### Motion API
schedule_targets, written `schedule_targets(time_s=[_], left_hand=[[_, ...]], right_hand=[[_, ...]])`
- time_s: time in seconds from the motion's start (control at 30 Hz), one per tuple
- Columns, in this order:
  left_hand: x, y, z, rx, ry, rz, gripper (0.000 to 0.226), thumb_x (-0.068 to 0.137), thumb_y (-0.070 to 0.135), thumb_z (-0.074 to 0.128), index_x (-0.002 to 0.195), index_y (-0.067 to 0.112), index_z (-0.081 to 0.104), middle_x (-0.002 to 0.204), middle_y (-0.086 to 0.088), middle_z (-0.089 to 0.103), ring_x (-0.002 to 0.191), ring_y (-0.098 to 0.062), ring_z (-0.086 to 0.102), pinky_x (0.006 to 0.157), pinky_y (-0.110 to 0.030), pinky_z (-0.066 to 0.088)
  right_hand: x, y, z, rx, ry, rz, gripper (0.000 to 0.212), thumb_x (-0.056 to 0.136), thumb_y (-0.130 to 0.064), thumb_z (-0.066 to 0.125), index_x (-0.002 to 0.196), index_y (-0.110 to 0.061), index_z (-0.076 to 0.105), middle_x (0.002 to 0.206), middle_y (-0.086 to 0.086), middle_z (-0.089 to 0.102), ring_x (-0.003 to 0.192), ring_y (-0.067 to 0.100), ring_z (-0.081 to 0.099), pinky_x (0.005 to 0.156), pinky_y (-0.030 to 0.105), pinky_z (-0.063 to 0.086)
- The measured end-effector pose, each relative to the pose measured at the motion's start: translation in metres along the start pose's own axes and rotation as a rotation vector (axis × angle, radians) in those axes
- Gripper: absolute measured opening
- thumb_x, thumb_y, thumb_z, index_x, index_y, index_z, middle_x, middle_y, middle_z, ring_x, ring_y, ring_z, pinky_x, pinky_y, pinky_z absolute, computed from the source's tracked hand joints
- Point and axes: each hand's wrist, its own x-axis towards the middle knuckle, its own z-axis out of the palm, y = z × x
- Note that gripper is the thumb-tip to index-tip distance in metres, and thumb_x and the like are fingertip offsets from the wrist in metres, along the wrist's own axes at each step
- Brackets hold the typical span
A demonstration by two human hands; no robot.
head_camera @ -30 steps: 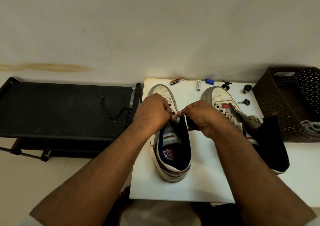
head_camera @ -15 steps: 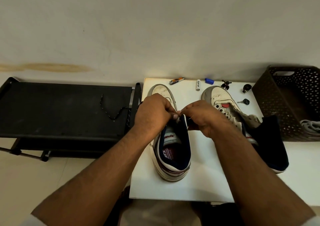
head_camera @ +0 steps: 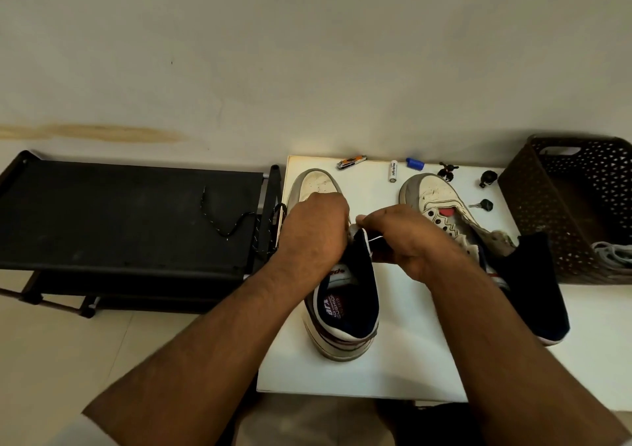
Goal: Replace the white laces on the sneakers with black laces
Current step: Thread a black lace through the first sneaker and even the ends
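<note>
Mid-task, I judged: near sneaker (head_camera: 342, 312) sat on the white surface (head_camera: 403, 360), my left hand (head_camera: 313, 232) and right hand (head_camera: 407, 240) both pinching at its top eyelets; which lace, I couldn't tell. Far sneaker (head_camera: 441, 206) looked unlaced. Black lace (head_camera: 236, 225) trailed over the rack (head_camera: 119, 213).

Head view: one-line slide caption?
Both hands, left hand and right hand, work at the eyelets of the left sneaker; black lace trails onto the rack.

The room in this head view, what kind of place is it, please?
Probably a home, perhaps an entryway. A low black shoe rack stands against a plain wall, a brown perforated basket sits on the white table, and keys and a battery lie about.
</note>
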Motion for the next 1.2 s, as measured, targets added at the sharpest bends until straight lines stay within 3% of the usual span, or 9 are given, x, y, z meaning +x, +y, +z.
schedule_targets(time_s=[0.13,0.27,0.4,0.57,0.7,0.8,1.03,1.2], left_hand=[[0.006,0.000,-0.012,-0.019,-0.182,0.008,0.022,0.089,0.023,0.067,0.110,0.019,0.072,0.110,-0.002,0.068,0.101,-0.020,0.062,0.076,-0.025,0.042],[0.004,0.003,-0.023,-0.025,-0.342,0.006,0.035,0.090,0.025,0.066,0.125,0.021,0.064,0.124,-0.001,0.063,0.112,-0.020,0.058,0.081,-0.024,0.040],[-0.025,-0.001,-0.012,-0.190,0.001,0.132,0.042,0.082,0.005,0.065,0.118,0.020,0.049,0.092,-0.004,0.062,0.087,-0.024,0.064,0.077,-0.035,0.054],[-0.027,0.003,-0.008,-0.057,0.079,0.110,0.027,0.088,0.007,0.058,0.112,0.017,0.050,0.088,-0.002,0.057,0.076,-0.020,0.055,0.063,-0.031,0.044],[-0.028,0.002,-0.005,-0.046,0.071,0.020,0.012,0.087,0.016,0.064,0.098,0.020,0.065,0.098,-0.001,0.068,0.083,-0.019,0.062,0.068,-0.030,0.048],[-0.030,0.004,-0.001,-0.074,0.084,-0.016,0.016,0.088,0.016,0.062,0.102,0.020,0.070,0.100,-0.001,0.069,0.088,-0.018,0.063,0.072,-0.026,0.047],[-0.051,0.016,0.020,-0.115,0.335,-0.096,0.016,0.093,0.023,0.054,0.091,0.017,0.068,0.084,-0.002,0.068,0.080,-0.020,0.064,0.072,-0.037,0.055],[-0.058,0.011,0.029,-0.354,0.373,-0.155,0.016,0.091,0.023,0.060,0.091,0.018,0.075,0.086,0.003,0.071,0.080,-0.014,0.065,0.074,-0.031,0.055]], right_hand=[[-0.006,0.012,-0.005,0.099,-0.062,0.033,0.019,0.097,-0.012,0.051,0.095,-0.003,0.067,0.087,0.012,0.071,0.076,0.020,0.066,0.064,0.030,0.052],[-0.016,0.022,0.002,0.195,-0.046,-0.004,0.020,0.096,-0.008,0.051,0.100,0.001,0.069,0.088,0.011,0.072,0.066,0.013,0.064,0.060,0.024,0.051],[-0.032,0.024,0.007,0.125,-0.037,-0.067,0.030,0.092,0.008,0.044,0.090,-0.005,0.071,0.079,0.008,0.069,0.065,0.013,0.059,0.063,0.021,0.051],[-0.035,0.034,0.017,0.193,0.046,-0.102,0.026,0.088,0.009,0.047,0.091,-0.002,0.070,0.066,0.004,0.065,0.050,0.006,0.056,0.052,0.018,0.046],[-0.031,0.033,0.011,0.214,0.027,-0.087,0.022,0.089,0.007,0.050,0.091,0.000,0.071,0.076,0.010,0.068,0.059,0.013,0.058,0.056,0.021,0.050],[-0.031,0.034,0.009,0.228,0.030,-0.082,0.020,0.089,0.006,0.052,0.091,0.000,0.071,0.077,0.010,0.068,0.059,0.013,0.059,0.057,0.021,0.050],[-0.026,0.043,0.010,0.268,0.048,-0.078,0.020,0.088,0.003,0.053,0.095,0.000,0.071,0.092,0.019,0.071,0.071,0.021,0.062,0.071,0.031,0.054],[-0.018,0.048,0.006,0.238,0.009,-0.056,0.019,0.091,0.000,0.052,0.095,0.000,0.071,0.094,0.019,0.072,0.081,0.028,0.067,0.075,0.035,0.056]])
